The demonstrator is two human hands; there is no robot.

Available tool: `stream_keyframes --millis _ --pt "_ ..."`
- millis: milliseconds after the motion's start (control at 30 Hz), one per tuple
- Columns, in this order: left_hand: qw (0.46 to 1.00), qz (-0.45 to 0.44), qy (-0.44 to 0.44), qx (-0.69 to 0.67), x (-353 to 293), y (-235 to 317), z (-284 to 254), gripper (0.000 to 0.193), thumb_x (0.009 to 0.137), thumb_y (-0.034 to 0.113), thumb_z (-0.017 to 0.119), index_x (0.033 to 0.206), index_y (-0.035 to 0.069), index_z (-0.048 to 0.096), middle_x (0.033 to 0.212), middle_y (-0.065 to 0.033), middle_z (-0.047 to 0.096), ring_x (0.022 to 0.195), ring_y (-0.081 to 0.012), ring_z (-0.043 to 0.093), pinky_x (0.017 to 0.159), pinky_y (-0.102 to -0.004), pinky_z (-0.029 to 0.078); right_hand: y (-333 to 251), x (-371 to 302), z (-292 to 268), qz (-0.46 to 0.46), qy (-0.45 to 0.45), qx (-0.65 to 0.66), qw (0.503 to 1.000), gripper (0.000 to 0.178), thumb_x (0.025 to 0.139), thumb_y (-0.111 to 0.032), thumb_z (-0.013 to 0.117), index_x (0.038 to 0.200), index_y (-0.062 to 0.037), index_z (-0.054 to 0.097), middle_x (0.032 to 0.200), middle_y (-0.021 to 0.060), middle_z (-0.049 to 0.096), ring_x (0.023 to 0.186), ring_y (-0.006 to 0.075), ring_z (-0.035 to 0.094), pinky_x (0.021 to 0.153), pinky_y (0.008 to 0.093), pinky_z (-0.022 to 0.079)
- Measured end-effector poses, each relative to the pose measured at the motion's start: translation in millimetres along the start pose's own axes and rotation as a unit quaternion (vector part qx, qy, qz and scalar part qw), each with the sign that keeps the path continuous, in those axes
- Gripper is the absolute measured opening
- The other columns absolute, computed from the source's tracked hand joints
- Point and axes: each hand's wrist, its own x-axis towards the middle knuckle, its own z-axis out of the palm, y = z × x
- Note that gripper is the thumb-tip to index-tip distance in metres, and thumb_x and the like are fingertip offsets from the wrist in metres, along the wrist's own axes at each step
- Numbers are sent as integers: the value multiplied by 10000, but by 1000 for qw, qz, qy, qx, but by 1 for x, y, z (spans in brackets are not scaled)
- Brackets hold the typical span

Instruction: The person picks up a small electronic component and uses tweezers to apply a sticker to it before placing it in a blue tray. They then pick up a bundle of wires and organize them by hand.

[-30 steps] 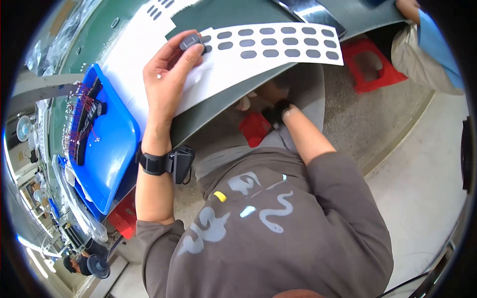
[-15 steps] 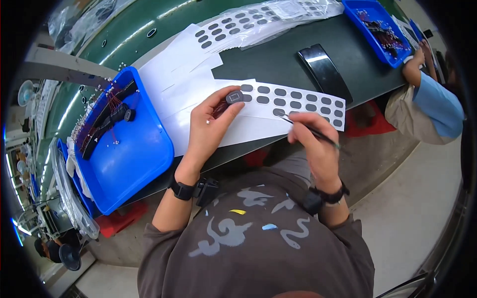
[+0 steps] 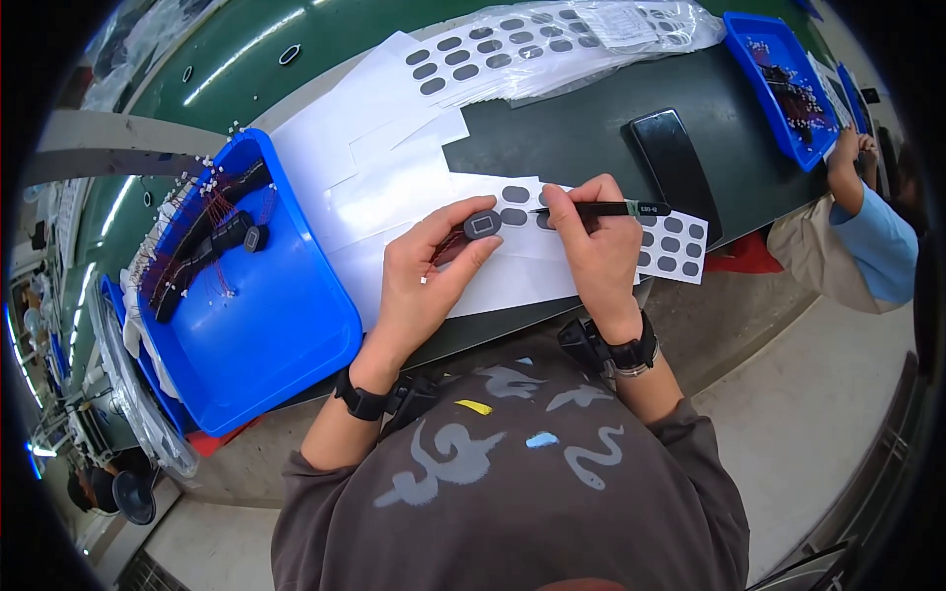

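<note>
Between the thumb and fingers of my left hand point(image 3: 419, 261) is a small dark oval speaker point(image 3: 482, 225), flat face up. Its thin red wires run back into my palm, and a small white plug shows below. My right hand point(image 3: 606, 256) is closed around black tweezers point(image 3: 621, 209), whose tip points left, just right of the speaker. Under both hands lies a white sticker sheet point(image 3: 680, 252) with rows of dark grey oval pads. The tweezer tip is over its left part; whether it grips a pad is too small to tell.
At the left, a blue tray point(image 3: 266, 340) holds more wired speakers point(image 3: 254, 237). White papers point(image 3: 379, 187) and plastic-wrapped pad sheets point(image 3: 512, 44) spread behind my hands. Rightward lie a glossy black curved object point(image 3: 675, 163), another blue tray point(image 3: 783, 118) and a co-worker's blue sleeve point(image 3: 877, 241).
My right hand has moved left along the sticker sheet, bringing the tweezers close to the speaker; they now lie nearly level. My left hand still holds the speaker. The view has shifted slightly.
</note>
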Motion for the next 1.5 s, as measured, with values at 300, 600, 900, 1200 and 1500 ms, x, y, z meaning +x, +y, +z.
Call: stream_keyframes --millis 300,600,900,1200,1500 --pt "1000 0 3 5 2 -1 -1 355 856 54 744 1204 35 676 1095 -94 710 963 -134 684 869 -267 556 3 0 -2 16 -8 76 997 190 936 -164 703 860 -44 576 716 21 656 639 37 555 577 192 399" --pt "1000 14 -6 -4 1 -2 -3 362 853 39 740 1209 37 674 1119 -98 707 976 -140 685 872 -273 560 3 -5 -7 14 -23 223 974 196 957 -173 679 864 -55 554 741 17 649 689 59 599 621 192 445" --pt "993 83 70 -40 -9 24 -5 365 855 22 732 1214 30 668 1127 -93 700 990 -150 683 883 -276 557 5 4 -18 48 -40 137 989 170 968 -164 663 877 -56 567 822 36 658 718 71 617 662 199 463" --pt "1000 13 2 -2 12 3 5 376 875 -7 700 1247 22 658 1157 -61 687 1012 -92 632 899 -227 509 13 -5 -20 -173 -78 2 982 155 944 -137 690 887 -48 576 806 49 655 740 141 642 702 263 482" --pt "998 34 -37 -30 12 1 3 357 855 13 713 1210 33 674 1132 -91 711 984 -151 686 876 -290 566 -1 10 -11 71 -82 357 928 233 1024 -190 569 847 -45 529 789 46 604 837 207 678 763 330 554"
